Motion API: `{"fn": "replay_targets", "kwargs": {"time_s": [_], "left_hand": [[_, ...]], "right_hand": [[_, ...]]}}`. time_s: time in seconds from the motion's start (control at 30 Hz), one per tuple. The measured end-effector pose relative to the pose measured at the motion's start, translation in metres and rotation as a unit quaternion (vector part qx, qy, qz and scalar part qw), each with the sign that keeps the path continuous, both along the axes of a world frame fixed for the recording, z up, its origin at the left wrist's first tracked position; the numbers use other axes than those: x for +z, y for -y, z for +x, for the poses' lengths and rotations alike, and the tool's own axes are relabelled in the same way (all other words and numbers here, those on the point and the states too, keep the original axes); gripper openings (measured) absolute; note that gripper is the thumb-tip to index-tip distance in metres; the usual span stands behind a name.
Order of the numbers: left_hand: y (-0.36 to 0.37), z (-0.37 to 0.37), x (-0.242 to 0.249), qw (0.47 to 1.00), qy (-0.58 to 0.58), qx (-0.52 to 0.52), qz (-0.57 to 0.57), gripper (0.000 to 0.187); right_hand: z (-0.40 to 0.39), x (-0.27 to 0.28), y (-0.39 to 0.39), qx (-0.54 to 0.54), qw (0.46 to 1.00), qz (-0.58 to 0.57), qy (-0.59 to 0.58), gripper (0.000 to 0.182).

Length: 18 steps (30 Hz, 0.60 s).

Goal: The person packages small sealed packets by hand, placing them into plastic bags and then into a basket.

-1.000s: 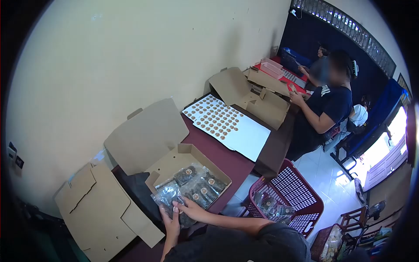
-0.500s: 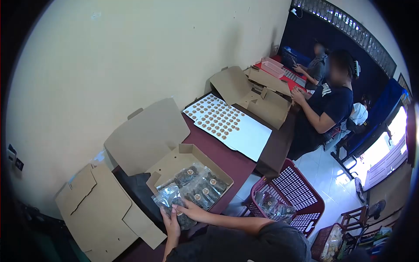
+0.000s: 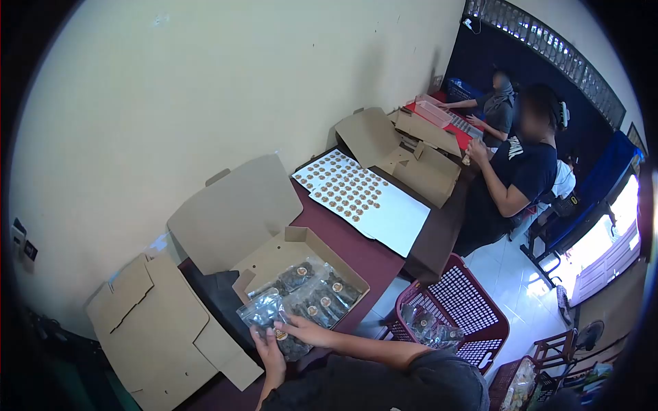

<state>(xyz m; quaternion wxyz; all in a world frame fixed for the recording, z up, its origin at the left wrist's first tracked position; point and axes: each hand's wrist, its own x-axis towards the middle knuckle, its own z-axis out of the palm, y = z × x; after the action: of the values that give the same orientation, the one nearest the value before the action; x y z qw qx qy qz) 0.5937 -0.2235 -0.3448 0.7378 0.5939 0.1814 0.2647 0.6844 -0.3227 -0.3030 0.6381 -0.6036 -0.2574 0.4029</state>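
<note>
A clear plastic pouch with dark contents and a round orange sticker is held between my two hands at the near edge of an open cardboard box. My left hand grips its lower left side, with the thumb near the sticker. Across its right side lies my right hand, fingers closed on the plastic by the sticker. Behind it, several similar stickered pouches lie inside the box, whose lid stands raised against the wall.
Flattened cardboard lies at left. Sheets of round stickers rest further along the table, before another open box. A maroon basket on the floor holds pouches. Two co-workers are at the far end.
The view has shifted slightly. My hands keep hold of the pouch in nearly the same place. The nearer co-worker's hands have risen; the farther one's arm now reaches over the red table.
</note>
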Motion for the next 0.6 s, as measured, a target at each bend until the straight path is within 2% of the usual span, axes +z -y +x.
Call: {"fn": "replay_targets", "kwargs": {"time_s": [0.1, 0.13, 0.17, 0.23, 0.37, 0.43, 0.47, 0.5, 0.57, 0.6], "left_hand": [[0.0, 0.001, 0.006, 1.0, -0.021, 0.0, 0.011, 0.052], [0.003, 0.0, 0.008, 0.999, -0.036, 0.016, -0.037, 0.052], [0.003, 0.001, 0.009, 0.999, -0.036, 0.016, -0.037, 0.052], [0.003, 0.0, 0.007, 0.996, -0.015, 0.028, -0.078, 0.054], [-0.006, -0.004, 0.005, 0.995, 0.012, 0.02, -0.102, 0.057], [-0.003, -0.004, 0.019, 0.995, -0.067, -0.038, 0.064, 0.057], [-0.007, -0.003, 0.005, 0.996, -0.056, -0.052, 0.05, 0.061], [-0.008, -0.003, 0.01, 0.996, -0.055, -0.051, 0.051, 0.061], [-0.007, -0.003, 0.024, 0.99, -0.039, -0.111, 0.079, 0.065], [-0.007, -0.005, 0.021, 0.987, -0.049, -0.107, 0.108, 0.071]], "right_hand": [[0.002, -0.005, 0.002, 0.023, 0.998, 0.02, -0.046, 0.051], [0.006, -0.01, 0.002, 0.049, 0.998, -0.02, -0.043, 0.057], [0.004, -0.014, 0.001, 0.05, 0.998, -0.02, -0.043, 0.057], [-0.002, -0.017, -0.002, -0.041, 0.996, -0.002, -0.075, 0.052], [0.007, -0.024, 0.0, -0.034, 0.998, -0.02, -0.053, 0.049], [0.014, -0.019, 0.001, 0.059, 0.998, 0.006, -0.011, 0.048], [0.014, -0.014, 0.006, 0.053, 0.997, -0.005, -0.062, 0.048], [0.016, -0.003, 0.008, 0.055, 0.997, -0.005, -0.061, 0.048], [0.016, 0.014, 0.01, 0.028, 0.983, -0.08, -0.162, 0.05], [0.014, 0.022, 0.01, -0.009, 0.979, -0.077, -0.188, 0.053]]}}
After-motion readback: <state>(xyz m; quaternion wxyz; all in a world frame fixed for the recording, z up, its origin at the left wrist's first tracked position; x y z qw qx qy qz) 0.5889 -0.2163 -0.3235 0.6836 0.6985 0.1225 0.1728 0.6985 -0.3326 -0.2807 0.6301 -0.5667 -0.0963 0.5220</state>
